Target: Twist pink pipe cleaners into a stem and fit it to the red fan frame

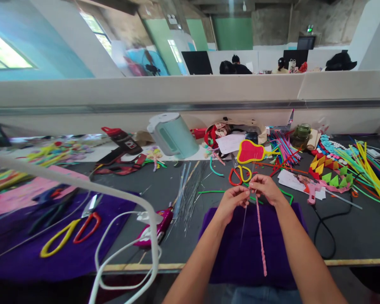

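My left hand [233, 202] and my right hand [266, 189] meet fingertip to fingertip, both closed in a pinch, above a folded purple cloth [234, 253]. Below the right hand's fingers hangs a long pink twisted pipe cleaner [261, 236], its lower end free. Thin silvery wires [244, 223] pass through the pinch, sticking up above the fingers and trailing down beneath the left hand. Exactly how wire and pipe cleaner join is hidden by the fingers. Just behind the hands lie scissors with red and yellow handles [235, 176] and a green pipe cleaner [212, 192].
A bundle of loose wires [191, 198] and a magenta glue gun-like tool [158, 228] lie leftward. Larger scissors [82, 226] rest on another purple cloth [91, 257]. A white cable [150, 211] arches across the foreground. A pale blue kettle [174, 135] stands behind; a pink glue gun [312, 192] lies right.
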`<state>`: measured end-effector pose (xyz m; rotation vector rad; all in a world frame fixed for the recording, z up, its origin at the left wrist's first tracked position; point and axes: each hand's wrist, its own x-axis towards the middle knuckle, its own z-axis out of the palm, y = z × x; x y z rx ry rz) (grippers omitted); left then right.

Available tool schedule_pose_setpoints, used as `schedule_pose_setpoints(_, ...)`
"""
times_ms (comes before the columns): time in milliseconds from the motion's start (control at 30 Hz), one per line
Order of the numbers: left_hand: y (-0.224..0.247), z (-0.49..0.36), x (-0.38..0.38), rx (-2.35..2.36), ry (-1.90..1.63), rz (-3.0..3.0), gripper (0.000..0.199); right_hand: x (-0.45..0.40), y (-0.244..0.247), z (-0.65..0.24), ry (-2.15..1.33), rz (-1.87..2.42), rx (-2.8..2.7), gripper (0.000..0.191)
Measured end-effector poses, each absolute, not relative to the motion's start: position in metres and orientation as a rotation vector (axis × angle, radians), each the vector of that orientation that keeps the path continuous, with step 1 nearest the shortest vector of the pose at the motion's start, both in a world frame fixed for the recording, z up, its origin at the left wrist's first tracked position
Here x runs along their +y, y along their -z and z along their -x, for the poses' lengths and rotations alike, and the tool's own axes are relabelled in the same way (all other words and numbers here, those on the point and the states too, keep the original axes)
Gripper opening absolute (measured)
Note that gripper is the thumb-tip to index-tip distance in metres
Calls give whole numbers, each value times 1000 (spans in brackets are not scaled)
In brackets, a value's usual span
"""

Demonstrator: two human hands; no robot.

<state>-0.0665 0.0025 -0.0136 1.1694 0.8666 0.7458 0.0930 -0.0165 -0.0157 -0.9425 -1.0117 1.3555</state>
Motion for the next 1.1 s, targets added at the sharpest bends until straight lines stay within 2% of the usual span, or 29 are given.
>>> schedule_pose_setpoints(367,15,69,3,789,-597,-1127,37,-8,23,-102,-1194,1027,-800,21)
schedule_pose_setpoints(700,23,70,1,743,-468,-1190,32,-10,16,-114,-1095,1090,-788,17)
schedule_pose_setpoints(933,39,46,19,1201,-401,-1643,36,-11,16,-139,-1083,962,-565,15)
schedule_pose_setpoints(1100,42,29,26,1224,-427,-1697,31,-10,19,-137,-1139,931,-554,17)
